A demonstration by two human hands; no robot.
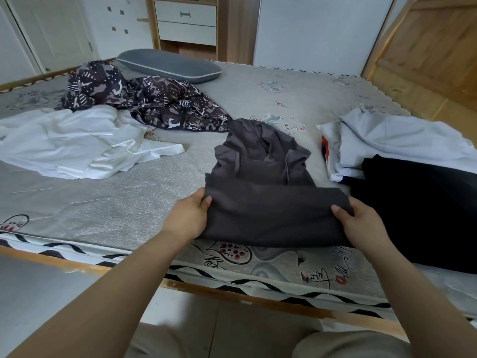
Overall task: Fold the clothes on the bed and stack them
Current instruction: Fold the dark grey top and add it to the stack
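A dark grey hooded garment lies on the bed near its front edge, its lower part folded up over itself. My left hand pinches the left end of that fold, thumb on top. My right hand grips the right end the same way. A crumpled white garment lies at the left. Behind it sits a bunched dark patterned garment. At the right, a black garment lies flat beside a pile of white and pale clothes.
A grey pillow rests at the head of the bed. A wooden bed frame runs along the front edge. White drawers stand behind the bed and a wooden door at the far right.
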